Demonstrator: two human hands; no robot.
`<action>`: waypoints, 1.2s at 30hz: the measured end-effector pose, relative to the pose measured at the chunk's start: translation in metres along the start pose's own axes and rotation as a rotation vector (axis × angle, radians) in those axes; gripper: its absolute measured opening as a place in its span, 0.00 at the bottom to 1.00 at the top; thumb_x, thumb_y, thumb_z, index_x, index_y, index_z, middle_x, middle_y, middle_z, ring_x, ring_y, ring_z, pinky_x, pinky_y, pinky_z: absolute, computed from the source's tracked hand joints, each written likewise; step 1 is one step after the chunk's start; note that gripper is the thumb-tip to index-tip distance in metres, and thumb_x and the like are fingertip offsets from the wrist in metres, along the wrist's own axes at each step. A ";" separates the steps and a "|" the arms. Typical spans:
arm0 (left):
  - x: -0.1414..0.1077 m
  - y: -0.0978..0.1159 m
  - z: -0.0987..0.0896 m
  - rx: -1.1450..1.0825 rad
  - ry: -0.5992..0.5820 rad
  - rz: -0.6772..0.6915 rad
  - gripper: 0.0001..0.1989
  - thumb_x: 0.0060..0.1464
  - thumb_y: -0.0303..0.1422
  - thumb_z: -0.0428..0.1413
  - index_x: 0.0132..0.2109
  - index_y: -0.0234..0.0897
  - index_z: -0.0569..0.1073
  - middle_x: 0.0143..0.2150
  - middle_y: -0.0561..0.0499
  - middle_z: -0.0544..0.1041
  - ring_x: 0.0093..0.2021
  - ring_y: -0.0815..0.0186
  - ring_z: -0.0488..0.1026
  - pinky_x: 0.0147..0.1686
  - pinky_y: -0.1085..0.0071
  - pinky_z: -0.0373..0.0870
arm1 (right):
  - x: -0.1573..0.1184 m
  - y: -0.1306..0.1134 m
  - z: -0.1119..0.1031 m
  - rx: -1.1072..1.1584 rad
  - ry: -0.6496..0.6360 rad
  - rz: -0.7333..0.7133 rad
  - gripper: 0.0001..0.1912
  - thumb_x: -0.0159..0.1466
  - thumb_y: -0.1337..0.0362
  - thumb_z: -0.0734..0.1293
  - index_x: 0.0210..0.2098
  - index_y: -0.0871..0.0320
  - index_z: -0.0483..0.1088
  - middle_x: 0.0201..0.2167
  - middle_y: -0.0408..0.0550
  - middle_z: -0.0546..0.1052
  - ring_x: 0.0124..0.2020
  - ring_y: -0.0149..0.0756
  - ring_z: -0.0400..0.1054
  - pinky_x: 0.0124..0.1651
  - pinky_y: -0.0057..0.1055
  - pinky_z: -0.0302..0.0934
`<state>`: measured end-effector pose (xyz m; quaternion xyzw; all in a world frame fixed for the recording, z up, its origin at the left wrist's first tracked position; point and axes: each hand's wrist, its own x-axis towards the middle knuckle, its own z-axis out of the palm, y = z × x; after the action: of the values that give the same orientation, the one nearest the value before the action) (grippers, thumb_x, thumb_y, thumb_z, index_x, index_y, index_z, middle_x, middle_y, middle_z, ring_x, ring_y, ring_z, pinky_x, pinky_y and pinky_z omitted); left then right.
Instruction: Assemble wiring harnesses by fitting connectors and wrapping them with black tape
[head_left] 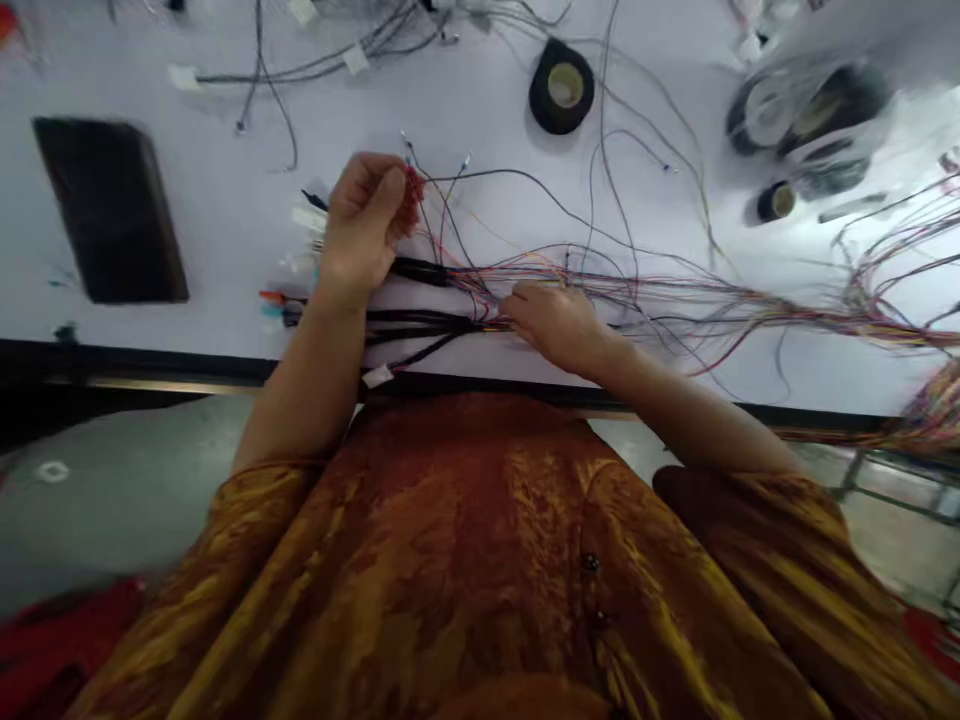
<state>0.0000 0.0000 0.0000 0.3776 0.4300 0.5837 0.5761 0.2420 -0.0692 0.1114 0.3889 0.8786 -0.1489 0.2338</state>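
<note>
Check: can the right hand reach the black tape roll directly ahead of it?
Likely yes: only loose wires lie between the right hand and the tape roll, though that hand is at the wire bundle.

Wires (787, 308): smooth plastic insulation, we judge.
Cable branches (420, 317): matt black wrapping.
Tape roll (544, 100): matt black, with a core we read as cardboard.
Bag (832, 175): clear, glossy, crinkled plastic.
Tabletop (225, 190): smooth, pale, matt.
Shirt (465, 530): cloth, softly shiny to us.

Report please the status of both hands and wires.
Left hand pinching red piece. Right hand on wire bundle, grip unclear. Black tape roll lies apart from both hands.
</note>
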 end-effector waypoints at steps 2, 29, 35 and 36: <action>-0.002 0.001 -0.001 0.011 -0.013 -0.015 0.04 0.58 0.40 0.63 0.37 0.52 0.74 0.32 0.61 0.78 0.24 0.72 0.63 0.22 0.72 0.63 | 0.003 0.000 0.004 -0.016 0.002 0.007 0.17 0.73 0.70 0.54 0.50 0.57 0.73 0.49 0.53 0.76 0.44 0.41 0.72 0.32 0.33 0.50; -0.001 0.000 -0.006 -0.043 -0.051 -0.004 0.08 0.57 0.41 0.67 0.39 0.46 0.76 0.34 0.56 0.78 0.26 0.71 0.66 0.25 0.70 0.62 | 0.013 -0.005 0.010 0.112 0.008 0.036 0.18 0.74 0.64 0.57 0.43 0.56 0.79 0.44 0.52 0.79 0.39 0.38 0.71 0.33 0.33 0.51; 0.000 0.000 -0.005 -0.024 -0.062 0.003 0.15 0.49 0.48 0.70 0.37 0.50 0.76 0.34 0.59 0.80 0.26 0.71 0.66 0.22 0.72 0.62 | 0.012 -0.002 0.008 0.144 -0.009 0.020 0.19 0.75 0.62 0.56 0.48 0.57 0.78 0.48 0.50 0.79 0.46 0.40 0.73 0.38 0.33 0.56; 0.001 0.000 -0.005 -0.018 -0.059 0.001 0.14 0.49 0.48 0.70 0.37 0.51 0.76 0.34 0.59 0.80 0.26 0.71 0.66 0.22 0.72 0.62 | 0.012 -0.001 0.008 0.151 -0.020 0.010 0.19 0.76 0.62 0.56 0.48 0.56 0.79 0.48 0.49 0.79 0.47 0.40 0.72 0.39 0.33 0.57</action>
<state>-0.0048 0.0003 -0.0019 0.3897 0.4074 0.5763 0.5917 0.2363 -0.0661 0.0986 0.4083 0.8605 -0.2175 0.2133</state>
